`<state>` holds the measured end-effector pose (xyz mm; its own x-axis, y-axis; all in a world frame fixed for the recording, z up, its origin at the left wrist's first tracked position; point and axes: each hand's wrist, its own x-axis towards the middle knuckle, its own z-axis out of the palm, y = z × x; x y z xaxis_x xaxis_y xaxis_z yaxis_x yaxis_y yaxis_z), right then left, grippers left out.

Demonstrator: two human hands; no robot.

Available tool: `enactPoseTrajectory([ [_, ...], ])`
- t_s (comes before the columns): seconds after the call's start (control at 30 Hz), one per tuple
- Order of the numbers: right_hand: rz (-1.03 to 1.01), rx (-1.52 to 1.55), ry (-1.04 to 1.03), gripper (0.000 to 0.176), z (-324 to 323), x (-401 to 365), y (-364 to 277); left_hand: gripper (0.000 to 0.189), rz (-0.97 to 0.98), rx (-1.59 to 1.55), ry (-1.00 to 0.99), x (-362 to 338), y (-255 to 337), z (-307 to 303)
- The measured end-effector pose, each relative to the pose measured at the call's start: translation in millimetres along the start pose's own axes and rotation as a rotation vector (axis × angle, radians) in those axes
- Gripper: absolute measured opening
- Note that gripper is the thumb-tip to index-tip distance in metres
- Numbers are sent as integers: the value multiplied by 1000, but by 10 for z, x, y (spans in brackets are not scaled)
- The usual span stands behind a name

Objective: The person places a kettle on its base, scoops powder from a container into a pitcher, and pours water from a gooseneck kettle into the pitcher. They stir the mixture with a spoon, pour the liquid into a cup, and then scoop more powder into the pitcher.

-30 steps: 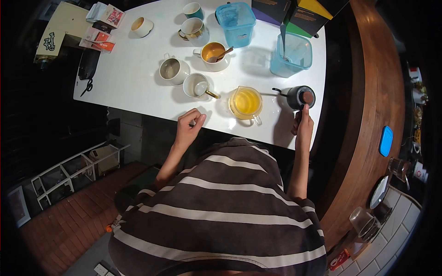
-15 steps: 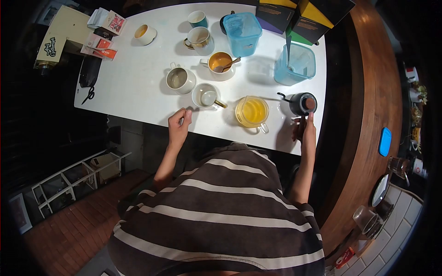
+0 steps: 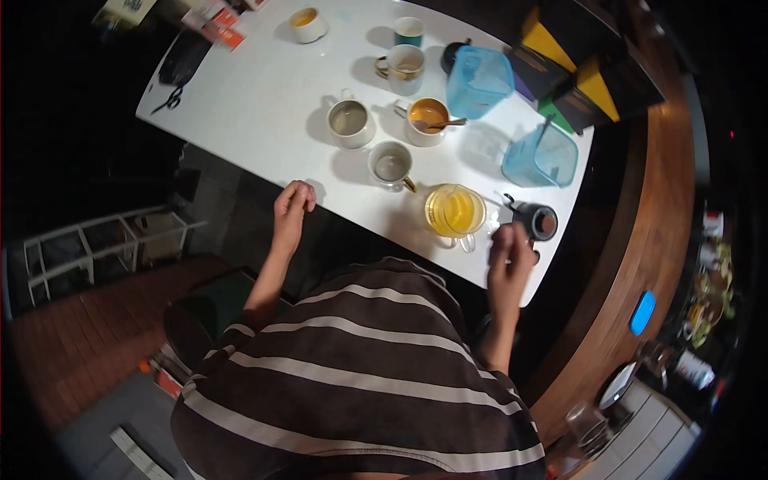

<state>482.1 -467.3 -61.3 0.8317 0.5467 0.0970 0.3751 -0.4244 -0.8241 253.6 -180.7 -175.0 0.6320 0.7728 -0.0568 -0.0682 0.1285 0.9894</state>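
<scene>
My left hand is loosely curled at the table's front edge, with nothing visible in it. My right hand, smeared by motion, is beside the black gooseneck kettle and covers part of its handle side. Left of that hand stands a glass pitcher of yellow liquid. A pale mug with a gold handle is behind the pitcher to the left. Farther back are a grey-lined mug, a mug with amber inside and a spoon, and a gold-patterned mug.
Two blue plastic containers, one tall and one nearer, stand at the right. Black and yellow boxes are behind them. A teal cup, a small cup and scissors lie farther off. A wooden counter runs along the right.
My right hand has moved left from the kettle's handle, toward the pitcher. The whole view has turned, so the table appears tilted. My left hand stays curled near the edge.
</scene>
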Motion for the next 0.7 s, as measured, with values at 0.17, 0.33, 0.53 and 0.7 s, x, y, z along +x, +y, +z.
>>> enactPoseTrajectory([
  [0.17, -166, 116, -457, 8, 568, 45, -582, 4, 38, -253, 176, -423, 136, -322],
  [0.33, -316, 206, -737, 8, 1134, 21, -1129, 7, 94, -425, 270, -473, 57, -876],
  [0.53, -319, 293, -711, 32, 2181, 2, -1824, 26, 123, -991, 267, -603, -245, -2164],
  [0.7, -276, 249, -875, 39, 3119, -58, -2610, 50, 482, -1375, -7, -745, -646, -3494],
])
